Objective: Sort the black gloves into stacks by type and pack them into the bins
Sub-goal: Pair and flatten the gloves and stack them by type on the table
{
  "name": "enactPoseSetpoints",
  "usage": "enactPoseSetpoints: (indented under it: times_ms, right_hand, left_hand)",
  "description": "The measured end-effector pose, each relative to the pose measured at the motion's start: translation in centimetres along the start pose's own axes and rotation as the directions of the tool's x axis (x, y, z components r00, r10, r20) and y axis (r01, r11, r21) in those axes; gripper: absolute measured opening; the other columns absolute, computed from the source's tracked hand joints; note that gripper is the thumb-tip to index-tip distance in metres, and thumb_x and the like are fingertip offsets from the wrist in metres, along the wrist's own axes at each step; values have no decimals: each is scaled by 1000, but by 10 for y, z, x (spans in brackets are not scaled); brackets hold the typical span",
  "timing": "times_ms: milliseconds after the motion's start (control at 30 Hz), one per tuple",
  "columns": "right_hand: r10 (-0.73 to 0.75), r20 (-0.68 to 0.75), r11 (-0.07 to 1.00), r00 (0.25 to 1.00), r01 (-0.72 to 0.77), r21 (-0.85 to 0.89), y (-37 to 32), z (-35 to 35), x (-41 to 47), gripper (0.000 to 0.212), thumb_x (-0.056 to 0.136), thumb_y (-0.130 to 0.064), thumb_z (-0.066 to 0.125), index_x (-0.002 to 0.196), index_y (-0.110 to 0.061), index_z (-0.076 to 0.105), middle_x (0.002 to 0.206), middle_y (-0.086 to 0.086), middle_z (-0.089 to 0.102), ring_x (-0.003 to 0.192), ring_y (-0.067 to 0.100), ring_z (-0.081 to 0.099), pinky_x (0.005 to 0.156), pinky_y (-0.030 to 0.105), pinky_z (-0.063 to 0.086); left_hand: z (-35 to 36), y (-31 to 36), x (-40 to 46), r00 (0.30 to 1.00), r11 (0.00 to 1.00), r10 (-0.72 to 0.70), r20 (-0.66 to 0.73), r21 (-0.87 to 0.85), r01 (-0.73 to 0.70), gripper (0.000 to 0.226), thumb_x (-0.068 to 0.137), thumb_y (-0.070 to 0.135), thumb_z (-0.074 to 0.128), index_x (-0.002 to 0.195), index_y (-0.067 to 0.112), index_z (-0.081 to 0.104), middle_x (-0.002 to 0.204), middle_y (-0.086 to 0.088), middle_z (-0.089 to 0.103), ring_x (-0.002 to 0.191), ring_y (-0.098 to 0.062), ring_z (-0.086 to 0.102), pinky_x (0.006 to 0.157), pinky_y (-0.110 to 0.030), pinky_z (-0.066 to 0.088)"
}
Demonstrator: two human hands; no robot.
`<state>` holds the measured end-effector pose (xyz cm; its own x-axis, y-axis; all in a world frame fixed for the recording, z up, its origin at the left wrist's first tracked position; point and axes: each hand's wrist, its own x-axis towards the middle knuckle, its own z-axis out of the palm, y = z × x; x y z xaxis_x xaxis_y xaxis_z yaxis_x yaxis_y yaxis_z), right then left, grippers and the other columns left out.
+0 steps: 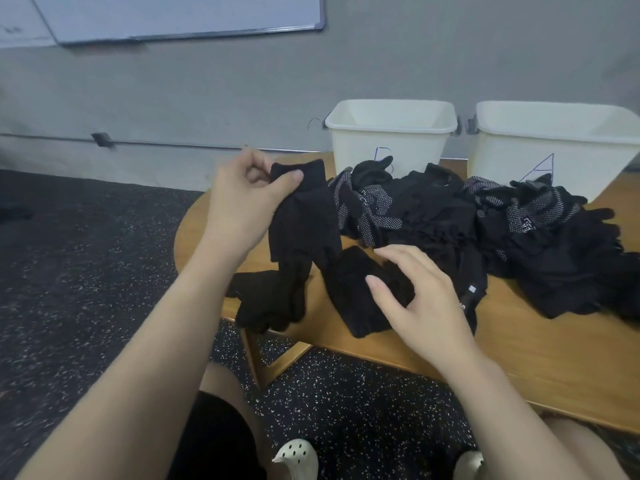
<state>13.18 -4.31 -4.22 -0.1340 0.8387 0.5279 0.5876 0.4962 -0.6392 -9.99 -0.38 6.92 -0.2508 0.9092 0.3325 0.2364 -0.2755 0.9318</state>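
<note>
Here, a plain black knit glove is pinched at its cuff by the left hand and held up over the wooden tabletop. A second knit glove lying flat is touched by the relaxed fingers of the right hand. The glove pile is spread before two white bins.
</note>
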Motion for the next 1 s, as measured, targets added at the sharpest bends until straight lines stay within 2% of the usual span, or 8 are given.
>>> enactPoseSetpoints:
  times_ms: [167, 300, 500, 633, 733, 833, 900, 1000]
  right_hand:
    - [-33, 68, 999, 997, 31, 31, -31, 4, -16, 72, 87, -62, 66, 145, -24, 51, 145, -17, 48, 140, 1, 41, 116, 28, 36]
    - [43, 229, 996, 973, -24, -86, -44, 15, -23, 96, 79, -70, 68, 157, -31, 28, 157, -22, 28, 141, -10, 23, 114, 15, 19]
    - [48, 18, 998, 999, -47, -33, -36, 30, -24, 46, 93, -18, 63, 139, -17, 56, 135, -10, 58, 120, 9, 59, 99, 35, 53]
    - [60, 27, 987, 998, -63, 150, -36, 29, -29, 24, 96, -5, 62, 117, -14, 69, 103, -12, 67, 94, 2, 64, 80, 21, 52]
    - [193, 138, 906, 971, -231, 355, -41, 25, -34, 12, 100, -8, 61, 94, -14, 70, 70, -8, 59, 66, 1, 49, 58, 22, 38]
    - [288, 260, 781, 922, -383, 494, -40, 16, -32, 13, 100, -13, 63, 90, -9, 68, 71, 7, 63, 70, 8, 51, 64, 25, 41]
    - [371, 271, 716, 888, -460, 525, -37, 12, -28, 8, 99, -13, 65, 93, -12, 70, 86, 15, 71, 78, 10, 61, 73, 30, 48]
    - [451, 265, 661, 852, -518, 543, -33, 10, -21, 10, 97, -13, 69, 96, -21, 73, 91, -12, 78, 92, 0, 72, 86, 26, 56]
  left_hand:
    - [21, -19, -36, 995, 993, -81, -58, -89, 76, 27, 87, 7, 80, 79, 17, 55, 82, -12, 70, 75, -19, 68, 69, -35, 54]
    - [33, -29, -53, 987, 970, -161, 24, -178, 163, 28, 88, 8, 79, 77, 15, 54, 76, -11, 69, 70, -23, 67, 66, -38, 53]
    - [28, -32, -58, 954, 924, -213, 211, -274, 267, 27, 95, -1, 67, 102, 18, 49, 96, -13, 69, 89, -31, 74, 65, -35, 59]
    - [5, -39, -56, 898, 984, -28, 438, -145, 101, 37, 95, 21, 69, 130, 26, 58, 115, -23, 62, 107, -33, 69, 86, -43, 60]
    - [-14, -44, -50, 760, 993, 41, 649, 56, -101, 46, 85, 45, 74, 127, 30, 65, 122, 0, 59, 119, -17, 59, 101, -28, 46]
    - [-17, -56, -43, 737, 951, -29, 675, 246, -187, 46, 79, 54, 82, 120, 38, 67, 127, 11, 52, 130, -8, 49, 112, -26, 35]
    - [-11, -64, -40, 753, 958, -40, 657, 238, -157, 35, 84, 44, 82, 111, 24, 70, 122, 3, 63, 120, -14, 59, 108, -35, 44]
    - [-2, -74, -37, 804, 986, -65, 591, 162, -39, 31, 89, 28, 75, 100, 0, 65, 99, -19, 72, 87, -20, 68, 86, -39, 54]
